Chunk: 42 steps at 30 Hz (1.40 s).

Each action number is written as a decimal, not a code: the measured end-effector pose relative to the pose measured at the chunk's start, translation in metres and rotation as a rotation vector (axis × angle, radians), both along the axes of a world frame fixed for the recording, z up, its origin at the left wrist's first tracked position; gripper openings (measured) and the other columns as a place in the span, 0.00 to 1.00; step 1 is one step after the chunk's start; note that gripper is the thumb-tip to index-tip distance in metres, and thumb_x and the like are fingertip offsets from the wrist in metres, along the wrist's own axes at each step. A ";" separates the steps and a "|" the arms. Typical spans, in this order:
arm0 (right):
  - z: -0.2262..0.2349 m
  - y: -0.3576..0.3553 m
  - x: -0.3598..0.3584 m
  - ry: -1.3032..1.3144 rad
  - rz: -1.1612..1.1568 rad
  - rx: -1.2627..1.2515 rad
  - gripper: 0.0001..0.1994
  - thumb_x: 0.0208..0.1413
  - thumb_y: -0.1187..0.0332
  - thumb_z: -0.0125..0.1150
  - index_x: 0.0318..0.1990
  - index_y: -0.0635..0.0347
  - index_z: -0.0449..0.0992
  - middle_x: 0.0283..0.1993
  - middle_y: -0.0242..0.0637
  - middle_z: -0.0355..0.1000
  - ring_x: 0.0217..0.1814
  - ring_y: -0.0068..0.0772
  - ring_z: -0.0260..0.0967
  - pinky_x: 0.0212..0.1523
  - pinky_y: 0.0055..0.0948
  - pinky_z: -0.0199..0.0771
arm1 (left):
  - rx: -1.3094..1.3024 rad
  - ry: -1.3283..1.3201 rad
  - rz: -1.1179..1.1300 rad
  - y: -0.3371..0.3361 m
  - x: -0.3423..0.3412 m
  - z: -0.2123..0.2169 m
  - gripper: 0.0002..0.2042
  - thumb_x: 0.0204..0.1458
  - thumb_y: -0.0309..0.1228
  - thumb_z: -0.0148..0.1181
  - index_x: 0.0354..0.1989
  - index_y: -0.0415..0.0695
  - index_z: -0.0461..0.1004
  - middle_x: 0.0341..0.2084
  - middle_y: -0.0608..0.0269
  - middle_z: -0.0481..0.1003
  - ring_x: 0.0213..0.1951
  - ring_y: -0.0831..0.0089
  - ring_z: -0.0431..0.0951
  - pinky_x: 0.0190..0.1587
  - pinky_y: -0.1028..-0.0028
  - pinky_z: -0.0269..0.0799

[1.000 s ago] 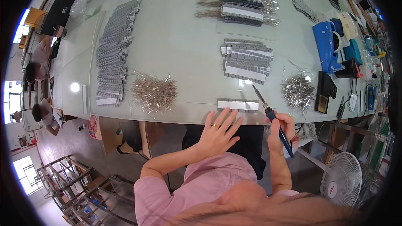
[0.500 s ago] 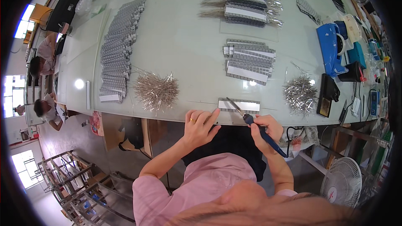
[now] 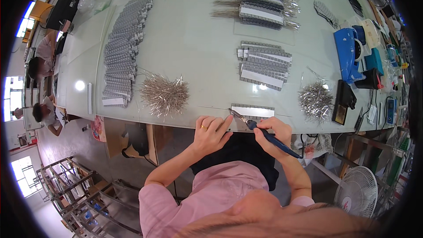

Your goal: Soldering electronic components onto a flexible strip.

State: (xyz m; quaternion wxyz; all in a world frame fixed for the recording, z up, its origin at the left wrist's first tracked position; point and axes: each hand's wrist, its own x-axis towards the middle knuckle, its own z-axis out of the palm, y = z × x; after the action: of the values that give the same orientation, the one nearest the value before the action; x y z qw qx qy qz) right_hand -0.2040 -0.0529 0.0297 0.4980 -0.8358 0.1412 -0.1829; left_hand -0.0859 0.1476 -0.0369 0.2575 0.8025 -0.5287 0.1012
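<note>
At the near edge of the glass-topped table (image 3: 194,53), the right hand (image 3: 269,131) is closed in a pen grip around a dark-handled soldering iron (image 3: 269,137), its thin tip slanting up and left to meet the left end of a flat grey strip of parts (image 3: 253,111) that lies just beyond the fingers; the low angle likely lets the tip reach the strip's edge while the wrist rests off the table. Just left of it, the left hand (image 3: 212,133) is loosely curled, a ring on one finger, its fingertips on the table rim close to the iron's tip, seemingly steadying something small there, though what it pinches is too small to tell. Farther left lies a loose heap of thin metal pins (image 3: 164,93), and a second pin heap (image 3: 315,100) sits to the right, both within easy reach. Beyond the strip, a stack of grey strips (image 3: 264,65) lies mid-table, with another pin-fringed stack (image 3: 260,3) at the far side and a long row of grey parts (image 3: 123,48) running along the left. A blue holder (image 3: 345,54) and a black stand (image 3: 342,102) sit at the right, and a white fan (image 3: 360,191) stands on the floor near right
</note>
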 end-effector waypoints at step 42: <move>-0.069 -0.073 -0.072 -0.355 -0.570 0.336 0.05 0.61 0.76 0.57 0.42 0.64 0.70 0.38 0.40 0.75 0.34 0.30 0.77 0.39 0.26 0.77 | 0.201 0.012 -0.196 -0.057 -0.020 0.010 0.33 0.52 0.49 0.63 0.63 0.43 0.67 0.65 0.54 0.63 0.68 0.55 0.58 0.64 0.47 0.56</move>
State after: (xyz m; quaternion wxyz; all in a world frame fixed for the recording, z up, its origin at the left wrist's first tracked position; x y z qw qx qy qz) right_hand -0.2757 -0.1254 -0.0393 0.5740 -0.6249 0.3077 -0.4306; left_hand -0.1062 0.0903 -0.0268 0.1876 0.7693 -0.6106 0.0171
